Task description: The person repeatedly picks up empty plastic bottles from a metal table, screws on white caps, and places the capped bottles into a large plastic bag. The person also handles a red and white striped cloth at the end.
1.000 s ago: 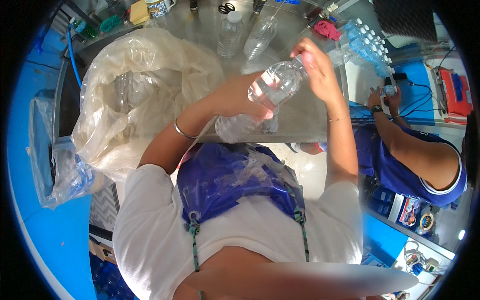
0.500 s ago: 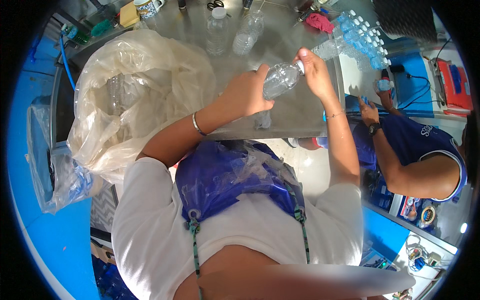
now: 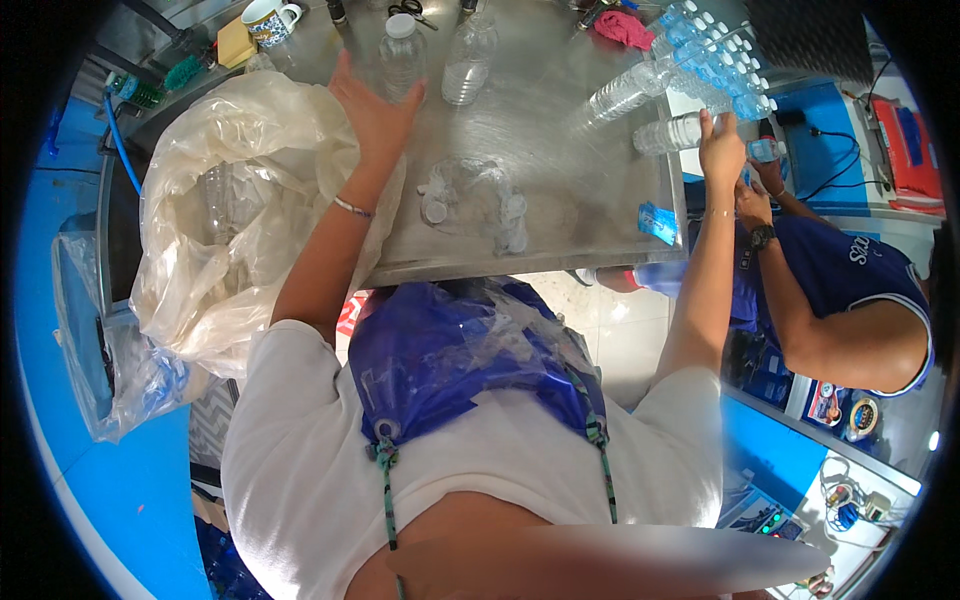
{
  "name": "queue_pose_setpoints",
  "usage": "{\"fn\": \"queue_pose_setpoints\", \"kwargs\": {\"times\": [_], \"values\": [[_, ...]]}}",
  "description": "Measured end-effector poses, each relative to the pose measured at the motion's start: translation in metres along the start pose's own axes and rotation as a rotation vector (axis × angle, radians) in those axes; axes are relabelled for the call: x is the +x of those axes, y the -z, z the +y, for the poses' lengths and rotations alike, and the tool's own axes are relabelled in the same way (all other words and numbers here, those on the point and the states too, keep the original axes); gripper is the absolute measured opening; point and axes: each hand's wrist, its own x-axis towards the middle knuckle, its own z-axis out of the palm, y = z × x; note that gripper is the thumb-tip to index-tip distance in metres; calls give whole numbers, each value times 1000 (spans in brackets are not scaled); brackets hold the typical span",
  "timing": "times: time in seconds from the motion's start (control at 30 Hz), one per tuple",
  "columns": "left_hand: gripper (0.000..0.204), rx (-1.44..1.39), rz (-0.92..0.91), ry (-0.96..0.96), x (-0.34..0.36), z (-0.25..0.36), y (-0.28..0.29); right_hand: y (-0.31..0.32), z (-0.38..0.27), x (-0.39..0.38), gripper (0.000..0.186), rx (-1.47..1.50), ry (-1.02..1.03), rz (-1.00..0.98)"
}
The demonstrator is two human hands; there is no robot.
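My right hand (image 3: 720,150) is closed on a clear bottle (image 3: 668,134), tilted nearly sideways at the steel table's right side. My left hand (image 3: 375,120) is open, fingers apart, just beside an upright white-capped bottle (image 3: 392,62); whether it touches it I cannot tell. Another clear bottle (image 3: 466,68) stands behind. Crumpled clear plastic bits (image 3: 510,225) lie on the steel table (image 3: 560,150). A big milky plastic bag (image 3: 200,280) fills the left side.
Rows of capped bottles (image 3: 715,75) stand at back right, near a pink cloth (image 3: 622,28). A mug (image 3: 265,20), yellow sponge (image 3: 236,42) and scissors (image 3: 410,14) are at the back. A co-worker (image 3: 830,300) in blue works to my right, hands beside my right hand.
My hands have separated: the bottle they shared moved rightward with my right hand, while my left hand moved up-left and opened near the standing bottle. The co-worker's hands shifted.
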Motion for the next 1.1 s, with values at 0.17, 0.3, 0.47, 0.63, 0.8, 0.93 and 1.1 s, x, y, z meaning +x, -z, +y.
{"fn": "queue_pose_setpoints", "kwargs": {"times": [0.17, 0.3, 0.47, 0.63, 0.8, 0.93, 1.1], "values": [[96, -76, -182, 163, -11, -47, -36, -33, 24, 47, 55, 6, -62, -95], [86, 4, -260, 267, -5, -55, -36, 8, -24, 34, 55, -67, -117, -48], [78, -55, -298, 177, -15, -9, -8, 58, -178, -38, 40, 780, 485, 217], [66, -113, -353, -18, -18, 69, 18, 60, -272, -58, 27, 1248, 516, -29], [71, -384, -791, 270, -5, 105, 56, 54, -264, -50, 20, 2152, 325, -569], [65, -1280, -1199, 834, -5, 111, 67, 40, -260, -64, 19, 2598, 205, -784], [51, -645, -1101, 458, 0, 106, 61, 50, -238, -63, 19, 1702, 210, -506]]}}
